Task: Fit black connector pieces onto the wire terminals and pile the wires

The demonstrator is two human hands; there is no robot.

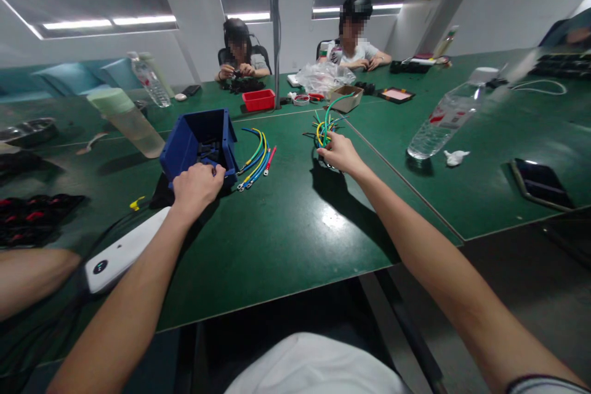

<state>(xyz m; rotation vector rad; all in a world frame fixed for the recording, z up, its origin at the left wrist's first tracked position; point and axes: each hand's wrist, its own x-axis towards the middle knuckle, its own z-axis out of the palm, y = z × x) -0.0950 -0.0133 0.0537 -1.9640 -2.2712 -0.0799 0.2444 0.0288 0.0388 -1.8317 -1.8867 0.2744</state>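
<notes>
My left hand (198,188) is curled over the front lip of a blue plastic bin (173,144); its fingertips are partly hidden. Inside the bin lie small dark parts (209,151). Just right of it, several blue and yellow-green wires (259,157) with ring terminals rest on the table beside a short red wire (271,160). Farther right, my right hand (341,152) has its fingers closed on a green wire (328,116) that curves upward. Around those fingers is a loose bundle of coloured wires (319,129), partly covered by the hand.
A white phone (127,252) and another person's arm (37,280) are at left. Water bottles (446,120) stand on both sides; a dark phone (540,183) lies right. Across the green table (277,246) are a red tray (258,100), a cardboard box (346,100) and two seated people.
</notes>
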